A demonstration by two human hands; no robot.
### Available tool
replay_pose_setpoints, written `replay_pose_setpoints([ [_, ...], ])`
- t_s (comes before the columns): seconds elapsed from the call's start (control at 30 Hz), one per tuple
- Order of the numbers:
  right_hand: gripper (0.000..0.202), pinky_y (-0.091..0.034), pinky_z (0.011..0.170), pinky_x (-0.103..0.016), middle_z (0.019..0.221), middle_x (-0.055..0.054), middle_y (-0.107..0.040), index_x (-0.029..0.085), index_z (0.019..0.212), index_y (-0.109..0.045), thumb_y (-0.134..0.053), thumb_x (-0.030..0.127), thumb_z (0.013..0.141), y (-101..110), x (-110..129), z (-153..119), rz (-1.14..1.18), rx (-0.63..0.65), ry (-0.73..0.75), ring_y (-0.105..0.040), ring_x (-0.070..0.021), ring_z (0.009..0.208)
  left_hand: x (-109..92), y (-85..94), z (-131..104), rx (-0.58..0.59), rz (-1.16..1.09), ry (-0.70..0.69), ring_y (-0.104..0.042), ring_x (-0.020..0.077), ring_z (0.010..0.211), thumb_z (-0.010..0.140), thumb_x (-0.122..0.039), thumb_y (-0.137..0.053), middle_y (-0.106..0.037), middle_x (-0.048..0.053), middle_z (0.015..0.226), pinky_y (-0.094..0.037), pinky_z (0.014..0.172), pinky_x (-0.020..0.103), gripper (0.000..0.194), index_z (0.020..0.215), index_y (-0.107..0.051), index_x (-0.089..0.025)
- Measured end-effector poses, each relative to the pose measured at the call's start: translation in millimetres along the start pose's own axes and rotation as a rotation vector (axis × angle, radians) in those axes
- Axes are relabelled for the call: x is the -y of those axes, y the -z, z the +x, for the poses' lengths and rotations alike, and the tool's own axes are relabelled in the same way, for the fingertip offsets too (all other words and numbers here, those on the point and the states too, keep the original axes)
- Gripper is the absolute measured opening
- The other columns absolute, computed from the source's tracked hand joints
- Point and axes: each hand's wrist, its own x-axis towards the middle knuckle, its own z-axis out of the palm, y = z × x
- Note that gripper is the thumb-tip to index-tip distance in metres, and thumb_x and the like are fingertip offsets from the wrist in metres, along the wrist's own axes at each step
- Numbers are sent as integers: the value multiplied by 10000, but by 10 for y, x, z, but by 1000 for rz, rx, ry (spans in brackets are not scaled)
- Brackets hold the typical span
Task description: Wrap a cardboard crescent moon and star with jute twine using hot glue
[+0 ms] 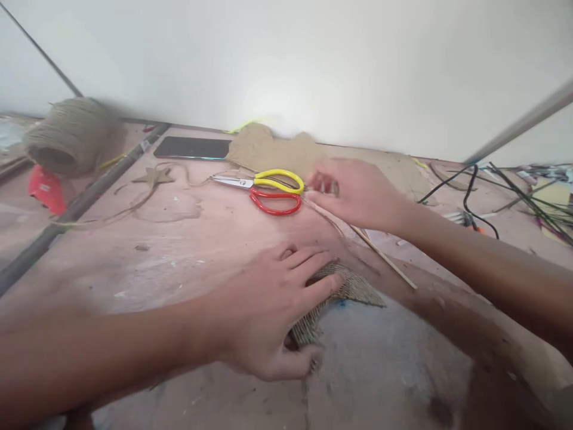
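Note:
My left hand [273, 310] rests over a twine-wrapped piece [358, 285] on the table, its fingers and thumb around the piece; part of it is hidden beneath the palm. My right hand [353, 191] is blurred, with curled fingers just right of the scissors' handles; what it holds, if anything, is too small to make out. The scissors [275, 192], one handle yellow and one red, lie with blades pointing left. A thin stick [385, 261] and twine lie below my right hand. Behind the scissors is a brown cardboard shape [264, 149].
A twine spool [67, 134] and a red object [46, 190] are at the left, near a grey bar [85, 200]. A black phone [192, 148] and a star-shaped piece [153, 177] lie further back. Dark wires [474, 197] and thin strips [532, 200] are at the right. A white wall [286, 65] stands behind.

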Motion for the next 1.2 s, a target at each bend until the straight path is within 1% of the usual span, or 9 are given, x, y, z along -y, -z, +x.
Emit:
replay_pose_setpoints([
  [0.1, 124, -432, 670, -356, 884, -36, -763, 225, 944, -696, -684, 338, 993, -7, -181, -418, -37, 5, -17, -665, -212, 755, 42, 50, 9, 10, -38, 9, -615, 456, 1425, 828, -420, -684, -588, 246, 1654, -435, 1170, 642, 815, 1582, -534, -151],
  [0.2, 164, -536, 765, -366, 947, -26, -725, 212, 959, -686, -726, 360, 1018, -80, -290, -828, -53, 30, 13, -685, -213, 870, 81, 75, 14, 38, -75, -80, -632, 424, 1401, 798, -407, -671, -602, 220, 1644, -415, 1197, 628, 839, 1587, -526, -161],
  [0.37, 253, -650, 879, -391, 1145, -60, -760, 217, 1126, -742, -698, 466, 1109, -158, -314, -1173, -41, 87, 34, -715, -189, 961, 179, 67, 17, -80, -22, -77, -619, 390, 1449, 1008, -555, -609, -642, 189, 1624, -406, 1238, 578, 676, 1559, -535, -170],
  [0.57, 263, -540, 637, -300, 859, 4, -691, 215, 1010, -638, -573, 426, 1152, -32, -428, -961, 46, -18, -103, -635, -152, 695, 534, 141, 61, -192, 271, 249, -524, 416, 1568, 1090, -384, -538, -598, 242, 1666, -398, 1268, 616, 570, 1583, -497, -100],
  [0.67, 246, -489, 595, -320, 817, -12, -714, 254, 995, -568, -450, 391, 1162, 2, -419, -825, 87, -47, -128, -654, -186, 669, 639, 187, 64, -227, 326, 338, -624, 437, 1415, 1081, -305, -518, -690, 248, 1511, -465, 1139, 639, 409, 1435, -590, -113],
  [0.77, 206, -526, 695, -369, 925, -56, -778, 245, 1115, -620, -553, 440, 1109, -96, -342, -768, 64, -28, -72, -724, -247, 802, 655, 204, 67, -258, 376, 362, -692, 411, 1249, 1078, -242, -482, -760, 211, 1322, -491, 1001, 581, 235, 1236, -632, -154],
  [0.87, 223, -535, 857, -439, 1058, -106, -791, 215, 1206, -667, -614, 375, 1060, -275, -285, -762, -22, -40, -3, -737, -306, 984, 629, 198, 72, -293, 406, 319, -721, 331, 963, 1043, -224, -522, -787, 130, 1012, -468, 879, 499, 90, 1027, -604, -192],
  [0.97, 136, -543, 945, -458, 1087, -80, -766, 204, 1127, -697, -583, 270, 1090, -407, -292, -771, -105, -69, 47, -720, -273, 1041, 601, 178, 61, -313, 403, 191, -620, 227, 691, 977, -210, -575, -719, 15, 762, -443, 777, 431, 77, 905, -554, -227],
  [1.2, 60, -561, 913, -422, 1012, -24, -723, 192, 1081, -698, -669, 243, 1072, -465, -334, -799, -237, -149, 93, -691, -221, 951, 577, 149, -27, -359, 348, -101, -425, 185, 520, 936, -126, -535, -593, -65, 577, -391, 596, 368, 143, 887, -569, -256],
])
